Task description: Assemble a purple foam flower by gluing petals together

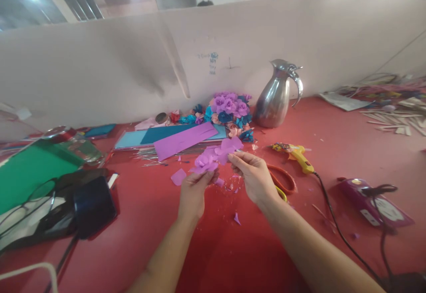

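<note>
A purple paper flower [203,162] with layered petals is pinched between the thumb and fingers of my left hand [193,193]. Close to it, my right hand [252,174] grips a flat purple paper petal piece [229,147] by its lower edge. The two purple pieces meet or overlap between my hands; whether they are joined I cannot tell. Below lie small purple paper scraps [236,218] and a loose purple petal [179,177]. Partly hidden by my right wrist are orange-handled scissors [286,180]. Behind my hands is a purple paper strip [186,140].
A bunch of paper flowers [229,106] and a metal jug [275,97] stand by the wall. To the right are a yellow glue gun [301,157] with a trailing cord and a purple power strip [372,204]. A glass jar [83,148] and a black phone-like object [95,206] lie left.
</note>
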### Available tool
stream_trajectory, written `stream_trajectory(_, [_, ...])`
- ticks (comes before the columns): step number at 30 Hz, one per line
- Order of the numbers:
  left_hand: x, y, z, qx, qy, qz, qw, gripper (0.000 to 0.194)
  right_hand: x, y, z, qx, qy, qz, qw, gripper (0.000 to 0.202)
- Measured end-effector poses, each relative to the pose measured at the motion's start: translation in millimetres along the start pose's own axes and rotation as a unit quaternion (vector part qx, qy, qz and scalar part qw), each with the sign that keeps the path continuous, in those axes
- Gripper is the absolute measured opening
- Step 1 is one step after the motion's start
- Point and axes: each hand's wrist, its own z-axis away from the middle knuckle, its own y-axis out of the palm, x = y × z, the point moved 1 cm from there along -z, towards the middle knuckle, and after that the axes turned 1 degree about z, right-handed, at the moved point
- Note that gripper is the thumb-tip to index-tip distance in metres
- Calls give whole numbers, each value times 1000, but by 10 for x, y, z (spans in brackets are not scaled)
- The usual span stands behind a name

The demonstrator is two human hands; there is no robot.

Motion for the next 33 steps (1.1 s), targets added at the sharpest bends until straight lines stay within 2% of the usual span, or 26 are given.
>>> stream_trajectory(9, [-44, 49, 28, -17, -5, 26, 999, 23, -22, 4, 3, -5, 1, -10, 1000, 23])
stream_trajectory(16, [68, 44, 17, -46, 26, 14, 999, 23, -57, 22, 17, -2, -11, -26, 1000, 20])
stream_trajectory(22, [149, -27, -9, -26, 74, 3, 997, 17, -63, 71, 67, -16, -8, -30, 999, 18])
stream_trajectory(28, [136, -9, 16, -15, 80, -20, 996, 22, -8, 125, 129, -13, -32, 4, 999, 14])
stream_trajectory(33, [150, -35, 10, -14, 88, -53, 995, 20, 7, 160, 156, -14, -17, 1, 1000, 16])
